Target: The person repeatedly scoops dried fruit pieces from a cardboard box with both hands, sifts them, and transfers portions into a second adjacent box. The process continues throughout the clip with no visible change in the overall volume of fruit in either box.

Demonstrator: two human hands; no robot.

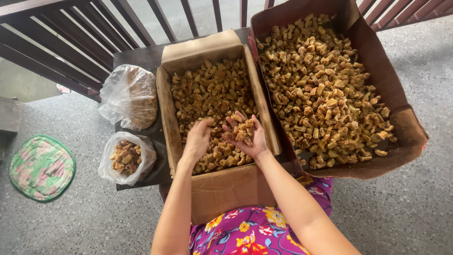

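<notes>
While both hands work over the smaller cardboard box (214,189) | right hand (247,137) cupped palm-up, loose grip cradling brown chunks (243,131) | left hand (198,139) open, fingers down among the pile, holding nothing clear | best keep the cupped palm level, low over the box

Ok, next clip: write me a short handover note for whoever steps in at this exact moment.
Right hand: palm up, cupping a few brown chunks over the small box.
Left hand: palm down, fingers in the chunks in that box.
Big box on the right: full of the same chunks.
Two plastic bags on the left: near bag open and partly filled, far bag fuller.
Both boxes hold plenty of loose chunks.
</notes>
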